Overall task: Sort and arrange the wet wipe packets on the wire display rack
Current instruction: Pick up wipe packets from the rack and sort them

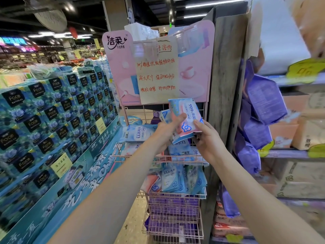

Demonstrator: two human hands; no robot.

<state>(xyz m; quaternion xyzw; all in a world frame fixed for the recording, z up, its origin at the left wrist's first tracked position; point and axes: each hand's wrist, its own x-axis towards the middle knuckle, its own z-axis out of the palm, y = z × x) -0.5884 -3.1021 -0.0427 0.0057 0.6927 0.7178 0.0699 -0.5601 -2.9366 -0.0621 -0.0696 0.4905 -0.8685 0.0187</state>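
A pink wire display rack (pixel 159 156) stands ahead with several blue wet wipe packets lying in its top basket (pixel 139 133) and more standing in the middle basket (pixel 173 179). Above the top basket I hold a small stack of packets; the front one is a pink and blue wet wipe packet (pixel 186 118). My left hand (pixel 167 128) grips the stack from the left with its thumb across the front. My right hand (pixel 206 138) holds its lower right corner from beneath.
A pink header board with a handwritten sign (pixel 157 73) tops the rack. Purple packs fill the bottom basket (pixel 173 213). A stacked display of blue tissue boxes (pixel 52 117) stands left. A wooden post (pixel 226 76) and shelves with purple bags (pixel 263 103) are right.
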